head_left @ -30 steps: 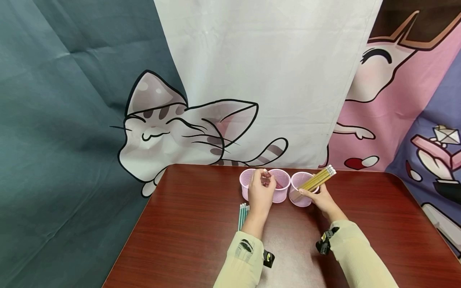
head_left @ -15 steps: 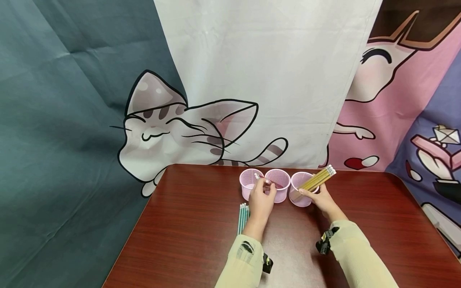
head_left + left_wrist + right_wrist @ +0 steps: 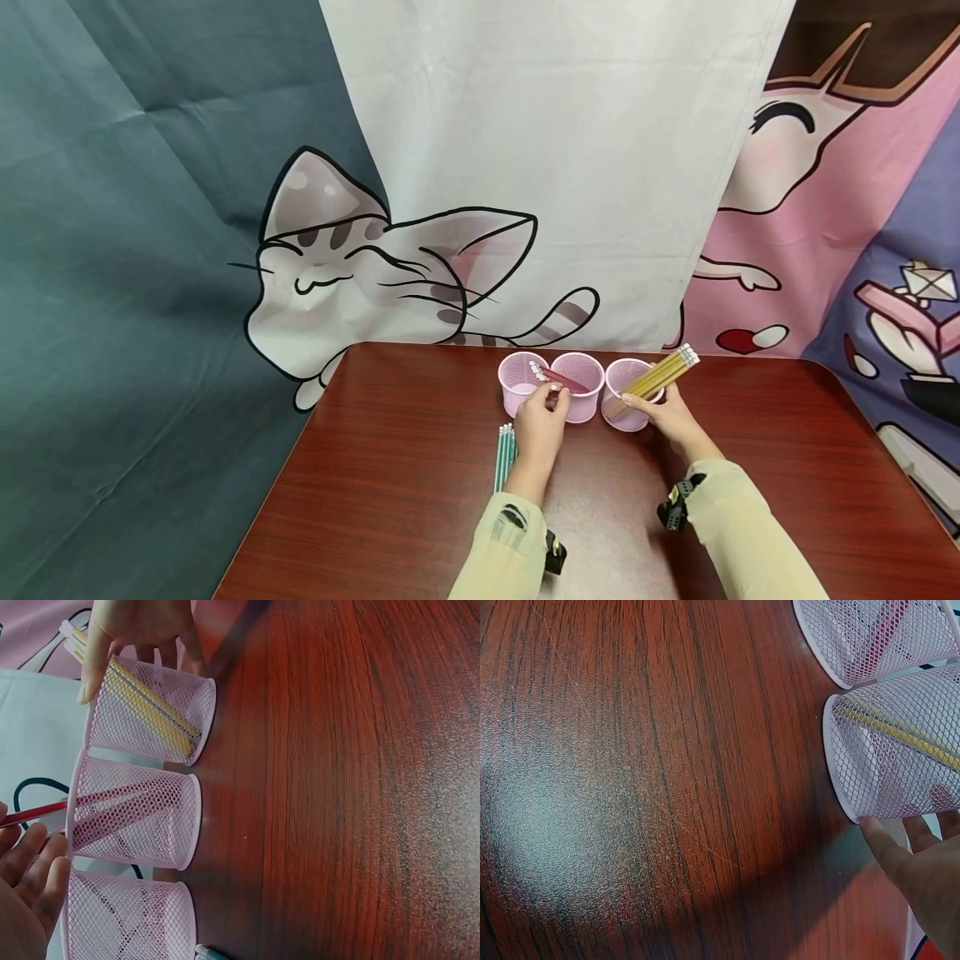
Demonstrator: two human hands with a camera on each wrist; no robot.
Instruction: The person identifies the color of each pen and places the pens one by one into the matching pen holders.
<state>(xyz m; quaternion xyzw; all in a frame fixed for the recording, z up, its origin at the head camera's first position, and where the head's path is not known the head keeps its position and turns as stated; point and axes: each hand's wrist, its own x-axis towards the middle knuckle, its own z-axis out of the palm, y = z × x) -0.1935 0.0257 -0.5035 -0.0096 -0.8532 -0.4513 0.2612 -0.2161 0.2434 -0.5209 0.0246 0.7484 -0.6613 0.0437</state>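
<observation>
Pink mesh forms the rightmost cup [image 3: 621, 418], grasped by the right hand [image 3: 677, 423], its thumb at the rim beside slanting yellow pencils [image 3: 660, 375] and its fingers round the outer side. The left hand [image 3: 542, 423], fingers relaxed and parted, clasps nothing, close to red pencils [image 3: 564, 380] leaning in the middle cup [image 3: 583, 408]; both forearms reach forward over the table [image 3: 405, 442].

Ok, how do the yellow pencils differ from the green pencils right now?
Place: the yellow pencils lean inside the right mesh cup; the green pencils lie on the table.
Direction: the yellow pencils' whitish ends stick up toward the right; the green pencils' whitish ends point away from the person.
Both sets are bunched together.
</observation>
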